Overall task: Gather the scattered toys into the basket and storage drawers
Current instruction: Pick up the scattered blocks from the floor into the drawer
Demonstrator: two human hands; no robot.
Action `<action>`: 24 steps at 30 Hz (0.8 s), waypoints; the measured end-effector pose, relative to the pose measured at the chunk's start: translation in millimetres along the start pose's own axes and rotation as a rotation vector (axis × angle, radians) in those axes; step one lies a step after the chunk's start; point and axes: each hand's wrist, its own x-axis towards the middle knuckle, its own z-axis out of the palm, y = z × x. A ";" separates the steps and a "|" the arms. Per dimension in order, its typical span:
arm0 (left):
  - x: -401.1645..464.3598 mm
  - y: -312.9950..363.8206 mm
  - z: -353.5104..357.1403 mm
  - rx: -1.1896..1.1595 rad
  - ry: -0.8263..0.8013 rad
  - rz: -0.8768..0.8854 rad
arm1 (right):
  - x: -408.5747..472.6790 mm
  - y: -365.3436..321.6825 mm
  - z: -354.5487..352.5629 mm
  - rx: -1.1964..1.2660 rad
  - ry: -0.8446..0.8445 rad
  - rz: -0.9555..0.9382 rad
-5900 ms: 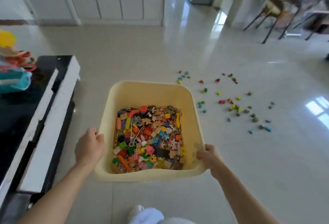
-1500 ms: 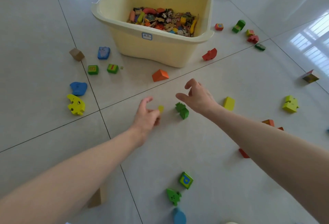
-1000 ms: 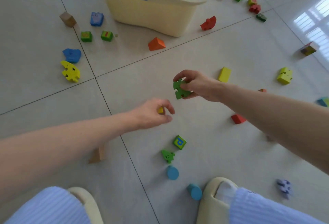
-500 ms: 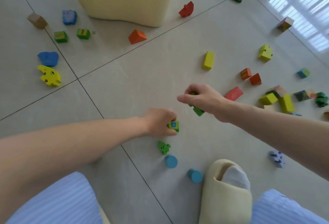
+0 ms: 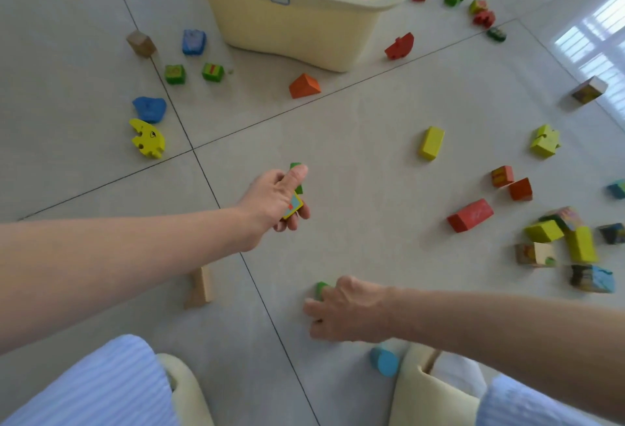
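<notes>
Near the middle of the frame the left hand (image 5: 275, 200) is held above the floor with its fingers curled round small toys: a green piece (image 5: 297, 168) is pinned under the thumb and a printed block (image 5: 293, 206) is gripped lower in the fingers. At the lower centre the right hand (image 5: 341, 310) is lowered to the floor (image 5: 355, 161), its fingers curled over a green toy (image 5: 321, 289) that is touched or pinched; how firmly it is gripped cannot be told. The basket (image 5: 297, 26) is seen at the upper centre, partly cut by the top edge and filled with mixed pieces. At the upper left eight loose toys are counted: a brown cube (image 5: 141, 43), two blue pieces, two green cubes, a yellow animal (image 5: 147, 138), and nearer the basket an orange wedge (image 5: 303, 86) and a red piece (image 5: 399, 46). Five more are lined up at the upper right. A yellow brick (image 5: 432, 142) is laid alone right of centre, and a denser cluster of blocks is spread along the right edge. A blue disc (image 5: 384, 362) is found beside a slipper (image 5: 436, 388) at the bottom, and a plain wooden block (image 5: 199, 287) is partly hidden under the left forearm. Bare tile is left open between the hands and the basket.
</notes>
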 end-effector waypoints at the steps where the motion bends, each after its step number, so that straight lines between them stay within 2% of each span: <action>1: -2.4 1.7 0.3 -0.028 0.011 -0.003 | 2.6 4.2 0.9 0.003 0.004 -0.016; 2: -3.7 5.8 0.8 -0.060 0.020 -0.008 | 4.6 9.6 -2.5 0.090 0.039 -0.016; 4: -3.5 20.6 0.4 -0.133 0.042 0.007 | 3.5 25.1 -17.2 0.493 0.155 0.145; 7: 6.4 68.6 -8.2 -0.305 0.107 0.126 | -4.8 69.4 -73.4 1.254 0.614 0.554; 9: 18.5 110.8 -17.0 -0.432 0.170 0.211 | -13.9 109.0 -118.6 1.897 0.930 0.677; 11: 33.9 152.6 -24.7 -0.570 0.210 0.243 | -26.6 152.2 -161.2 2.216 1.170 0.764; 13: 48.4 189.7 -30.4 -0.743 0.171 0.236 | -37.1 188.0 -198.0 2.371 1.332 0.752; 14: 54.0 204.0 -32.4 -0.846 0.114 0.232 | -39.1 203.4 -209.5 2.429 1.392 0.675; 16: 64.3 228.5 -38.7 -1.042 -0.053 0.264 | -42.3 230.3 -223.9 2.571 1.495 0.377; 18: 71.1 238.3 -41.9 -1.122 -0.179 0.291 | -44.3 248.4 -223.1 2.683 1.582 0.149; 19: 72.5 237.3 -39.9 -1.080 -0.166 0.297 | -45.0 252.4 -218.7 2.685 1.590 0.133; 20: 73.5 230.8 -35.4 -0.955 -0.080 0.309 | -46.3 252.8 -214.2 2.655 1.560 0.173; 22: 68.6 201.3 -19.5 -0.520 0.175 0.373 | -48.2 241.7 -198.3 2.515 1.476 0.352; 23: 62.9 182.9 -10.5 -0.289 0.245 0.432 | -50.3 232.4 -190.2 2.412 1.455 0.468; 24: 55.4 155.6 -2.0 -0.072 0.238 0.488 | -50.8 219.2 -174.4 2.307 1.424 0.600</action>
